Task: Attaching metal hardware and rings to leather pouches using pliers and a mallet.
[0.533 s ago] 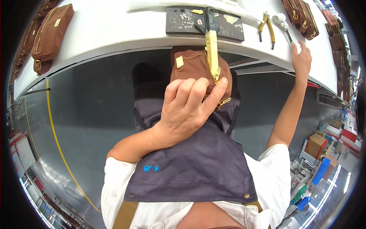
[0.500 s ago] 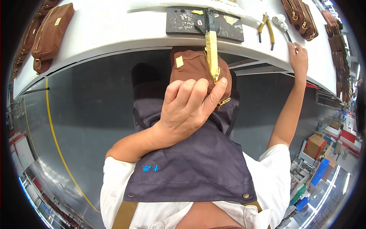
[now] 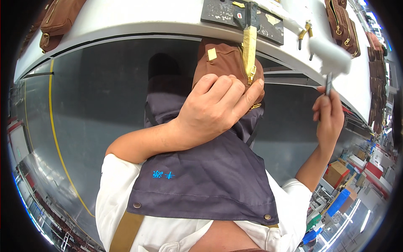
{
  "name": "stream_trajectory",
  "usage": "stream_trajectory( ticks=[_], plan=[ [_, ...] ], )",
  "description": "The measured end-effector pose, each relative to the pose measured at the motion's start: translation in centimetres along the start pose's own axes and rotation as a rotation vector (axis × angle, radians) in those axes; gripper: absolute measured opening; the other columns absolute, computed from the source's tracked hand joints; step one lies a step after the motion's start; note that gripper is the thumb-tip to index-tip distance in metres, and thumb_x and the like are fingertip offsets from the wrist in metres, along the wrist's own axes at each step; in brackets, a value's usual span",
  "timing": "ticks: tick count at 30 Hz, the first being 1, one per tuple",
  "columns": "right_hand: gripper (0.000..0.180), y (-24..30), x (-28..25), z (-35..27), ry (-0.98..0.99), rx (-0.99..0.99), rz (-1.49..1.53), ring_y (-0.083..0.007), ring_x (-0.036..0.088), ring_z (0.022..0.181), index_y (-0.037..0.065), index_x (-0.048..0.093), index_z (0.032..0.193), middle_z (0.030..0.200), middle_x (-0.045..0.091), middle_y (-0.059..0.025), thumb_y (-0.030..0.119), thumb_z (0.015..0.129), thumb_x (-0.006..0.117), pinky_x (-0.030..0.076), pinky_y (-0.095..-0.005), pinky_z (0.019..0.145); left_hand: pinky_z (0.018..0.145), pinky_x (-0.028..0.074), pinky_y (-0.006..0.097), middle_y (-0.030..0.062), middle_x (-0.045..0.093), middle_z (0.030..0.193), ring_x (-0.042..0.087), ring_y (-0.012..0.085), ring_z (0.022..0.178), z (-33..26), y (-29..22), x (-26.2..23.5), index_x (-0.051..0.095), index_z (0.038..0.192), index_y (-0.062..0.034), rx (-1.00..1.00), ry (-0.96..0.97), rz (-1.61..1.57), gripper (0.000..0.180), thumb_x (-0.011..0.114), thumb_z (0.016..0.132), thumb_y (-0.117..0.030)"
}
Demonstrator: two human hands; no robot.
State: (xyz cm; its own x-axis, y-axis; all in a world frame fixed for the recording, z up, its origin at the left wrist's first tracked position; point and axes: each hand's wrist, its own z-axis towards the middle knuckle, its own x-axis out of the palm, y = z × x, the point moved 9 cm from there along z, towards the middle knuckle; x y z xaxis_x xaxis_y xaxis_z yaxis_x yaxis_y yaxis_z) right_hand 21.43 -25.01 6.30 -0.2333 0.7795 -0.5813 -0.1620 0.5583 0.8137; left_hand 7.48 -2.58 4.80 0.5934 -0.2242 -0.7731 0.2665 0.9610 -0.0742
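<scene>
Fingers of the left hand [image 3: 214, 111] curled over a brown pouch [image 3: 224, 63] below the bench [image 3: 138, 19], pinning it by the gold zip [image 3: 249, 48]. Off right, the right hand [image 3: 329, 117] pinched a mallet [image 3: 331, 63]. Best to keep the pouch steady under the grip, I judged.

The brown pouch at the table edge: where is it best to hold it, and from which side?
Probably grip the pouch by its lower body, from below, as the left hand does: the yellow zipper on its right part is left free.
</scene>
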Motion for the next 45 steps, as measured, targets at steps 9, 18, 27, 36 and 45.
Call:
stream_trajectory(
  ticks=[9, 18, 27, 36, 45],
  plan=[
    [0.04, 7.7, 5.8, -3.6, 0.196, -0.573, -0.487, -0.016, 0.047, 0.055, 0.005, 0.064, 0.129, 0.067, 0.05, -0.0063, 0.005, 0.089, 0.068, 0.039, -0.0289, 0.052, 0.066, 0.045, 0.03, 0.0043, 0.051, 0.075, 0.055, 0.0182, 0.073, -0.1, 0.2, 0.3, 0.069, 0.113, -0.0068, 0.021, -0.074, -0.073, 0.033, 0.064, 0.082, -0.016],
    [0.038, 8.4, 5.9, -3.1, 0.26, -0.618, -0.554, -0.0159, 0.047, 0.054, 0.004, 0.064, 0.128, 0.067, 0.05, -0.0065, 0.007, 0.091, 0.066, 0.039, -0.0294, 0.051, 0.065, 0.044, 0.029, 0.0031, 0.048, 0.07, 0.052, 0.0173, 0.071, -0.1, 0.3, 0.0, 0.069, 0.112, -0.0091, -0.013, -0.1, -0.073, 0.029, 0.065, 0.085, -0.02],
    [0.037, 9.3, 6.1, -3.3, 0.301, -0.654, -0.53, -0.016, 0.048, 0.053, 0.001, 0.066, 0.124, 0.066, 0.052, -0.0076, 0.006, 0.087, 0.07, 0.038, -0.0294, 0.05, 0.064, 0.042, 0.03, 0.0017, 0.045, 0.071, 0.05, 0.0166, 0.07, -0.1, 0.4, 0.4, 0.068, 0.114, -0.0102, -0.034, -0.044, -0.145, 0.031, 0.064, 0.084, -0.019],
    [0.04, 8.7, 5.4, -3.4, 0.242, -0.683, -0.531, -0.0154, 0.042, 0.051, 0.004, 0.066, 0.126, 0.062, 0.044, -0.0053, 0.006, 0.086, 0.07, 0.034, -0.0306, 0.048, 0.07, 0.047, 0.032, 0.0066, 0.053, 0.083, 0.055, 0.0192, 0.076, -0.1, 0.1, 0.3, 0.069, 0.114, -0.012, -0.037, -0.02, -0.138, 0.035, 0.066, 0.08, -0.021],
    [0.039, 9.9, 4.1, -4.4, 0.152, -0.906, -0.437, -0.0178, 0.054, 0.055, -0.008, 0.065, 0.119, 0.08, 0.064, -0.0139, 0.002, 0.081, 0.071, 0.042, -0.0298, 0.05, 0.065, 0.043, 0.029, 0.0014, 0.045, 0.073, 0.05, 0.0166, 0.071, -0.2, 0.3, 0.2, 0.069, 0.115, -0.0114, -0.015, -0.095, -0.114, 0.034, 0.065, 0.082, -0.018]
  ],
)
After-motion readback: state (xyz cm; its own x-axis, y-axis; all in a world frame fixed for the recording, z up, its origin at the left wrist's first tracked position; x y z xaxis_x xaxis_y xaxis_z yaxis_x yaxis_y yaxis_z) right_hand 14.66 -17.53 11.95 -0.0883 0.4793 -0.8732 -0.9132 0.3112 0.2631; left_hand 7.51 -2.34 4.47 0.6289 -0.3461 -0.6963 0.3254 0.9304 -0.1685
